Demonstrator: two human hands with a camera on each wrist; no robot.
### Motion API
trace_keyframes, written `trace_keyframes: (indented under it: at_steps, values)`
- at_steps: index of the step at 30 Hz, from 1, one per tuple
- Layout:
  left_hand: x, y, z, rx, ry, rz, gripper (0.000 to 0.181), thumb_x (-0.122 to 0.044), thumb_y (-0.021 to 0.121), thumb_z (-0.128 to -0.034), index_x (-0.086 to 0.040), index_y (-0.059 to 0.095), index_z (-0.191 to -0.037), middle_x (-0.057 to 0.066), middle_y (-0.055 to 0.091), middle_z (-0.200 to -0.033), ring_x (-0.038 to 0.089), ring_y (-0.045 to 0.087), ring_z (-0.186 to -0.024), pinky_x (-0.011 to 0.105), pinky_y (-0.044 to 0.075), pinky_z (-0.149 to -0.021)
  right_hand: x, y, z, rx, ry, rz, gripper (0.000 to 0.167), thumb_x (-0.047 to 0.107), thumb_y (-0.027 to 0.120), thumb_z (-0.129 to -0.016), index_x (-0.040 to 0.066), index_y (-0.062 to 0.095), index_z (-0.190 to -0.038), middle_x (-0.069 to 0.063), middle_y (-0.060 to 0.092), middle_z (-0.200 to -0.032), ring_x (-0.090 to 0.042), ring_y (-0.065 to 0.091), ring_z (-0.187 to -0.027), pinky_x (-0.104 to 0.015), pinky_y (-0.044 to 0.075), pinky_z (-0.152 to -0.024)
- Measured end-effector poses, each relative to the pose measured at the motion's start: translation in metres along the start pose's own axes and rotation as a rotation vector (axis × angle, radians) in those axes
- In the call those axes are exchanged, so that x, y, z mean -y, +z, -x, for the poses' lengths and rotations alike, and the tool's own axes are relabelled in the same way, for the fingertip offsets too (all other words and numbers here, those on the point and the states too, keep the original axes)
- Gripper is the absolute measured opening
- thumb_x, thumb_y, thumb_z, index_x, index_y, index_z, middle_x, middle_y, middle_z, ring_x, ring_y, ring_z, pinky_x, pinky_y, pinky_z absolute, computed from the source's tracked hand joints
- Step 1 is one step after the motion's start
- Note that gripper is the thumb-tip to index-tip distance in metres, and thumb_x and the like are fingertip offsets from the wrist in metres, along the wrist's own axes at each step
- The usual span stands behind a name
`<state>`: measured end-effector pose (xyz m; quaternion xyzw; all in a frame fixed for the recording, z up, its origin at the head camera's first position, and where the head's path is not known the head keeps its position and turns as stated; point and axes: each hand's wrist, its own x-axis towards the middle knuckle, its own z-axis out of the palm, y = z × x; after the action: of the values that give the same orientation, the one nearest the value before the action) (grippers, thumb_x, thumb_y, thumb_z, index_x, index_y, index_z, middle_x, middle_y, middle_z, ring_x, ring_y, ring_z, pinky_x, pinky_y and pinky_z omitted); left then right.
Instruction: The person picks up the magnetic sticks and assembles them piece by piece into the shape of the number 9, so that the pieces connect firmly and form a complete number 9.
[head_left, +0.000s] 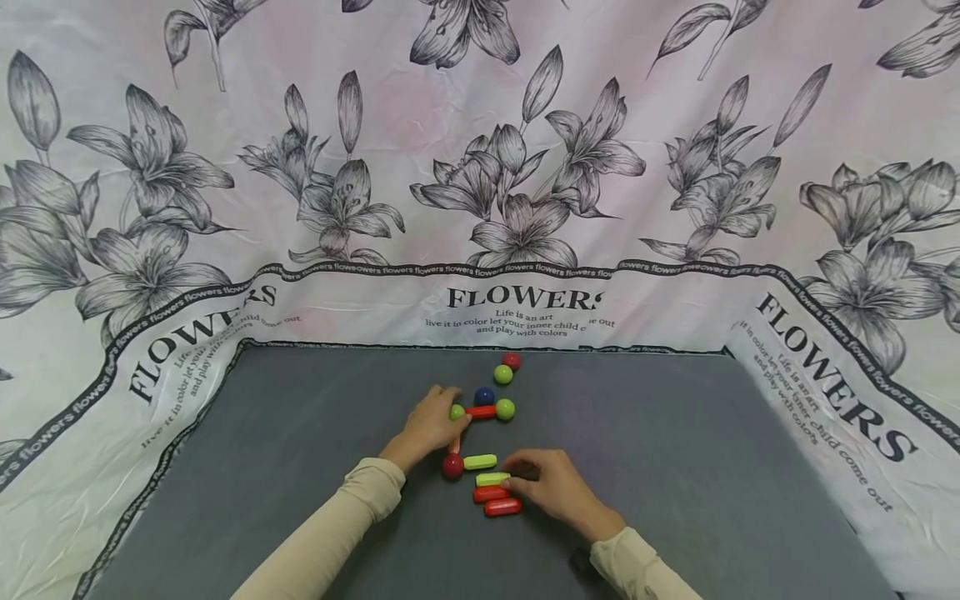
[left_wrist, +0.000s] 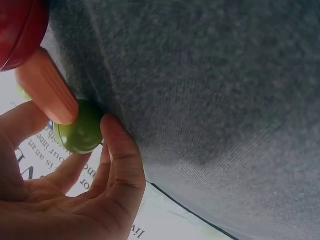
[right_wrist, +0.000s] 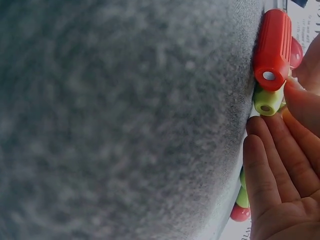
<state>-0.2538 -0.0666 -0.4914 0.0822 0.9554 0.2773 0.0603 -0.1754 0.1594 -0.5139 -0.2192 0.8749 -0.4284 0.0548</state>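
1. Currently, a rod-and-ball build is partly assembled on the worktop [head_left: 315, 517], about midway between its left and right edges.
2. Joined, apparently: held green ball [head_left: 457, 412], orange rod [head_left: 455, 445], large red ball [head_left: 452, 466] and front lime rod [head_left: 480, 461], in one run. The lime rod's right end is left free.
3. Cross red rod [head_left: 481, 412] is set between the held green ball and right green ball [head_left: 506, 409]. Blue ball [head_left: 483, 397] is just beyond it, toward the far edge; whether it is attached can't be told.
4. Left hand [head_left: 429, 421]: held green ball is pinched between thumb and fingers.
5. Right hand [head_left: 558, 487]: narrow; loose lime rod [head_left: 491, 479] is pinched at its right end, other fingers extended.
6. Not yet used: that loose rod, plus upper red rod [head_left: 490, 494] and lower red rod [head_left: 502, 507], laid alongside toward the near edge. Far green ball [head_left: 503, 374] and far red ball [head_left: 512, 361] are parked near the far edge.
7. Progress is judged past halfway: three rods and two balls apparently left to be fitted.
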Motion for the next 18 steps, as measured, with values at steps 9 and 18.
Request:
trace_keyframes:
  at_steps: [9,18]
  values:
    - [0.004,0.002,-0.002,-0.006,0.062,-0.033,0.034,-0.026,0.069,-0.0933,-0.011,0.068,-0.124,0.012,0.062,-0.113,0.027,0.061,-0.098,0.046,0.051,-0.084,-0.001,0.002,-0.007,0.012,-0.046,0.039,0.019,0.016,0.078,-0.087,0.009,0.075,-0.105,-0.003,0.077,-0.1,-0.008,0.071,-0.089,-0.023,0.057,-0.079]
    - [0.003,0.0,0.001,0.006,0.076,-0.037,0.03,-0.024,0.069,-0.0936,-0.012,0.07,-0.121,0.01,0.063,-0.108,0.023,0.059,-0.093,0.042,0.05,-0.079,0.001,0.006,-0.012,0.037,-0.073,0.045,0.02,0.014,0.079,-0.086,0.009,0.075,-0.104,-0.004,0.077,-0.102,-0.013,0.073,-0.09,-0.024,0.057,-0.079]
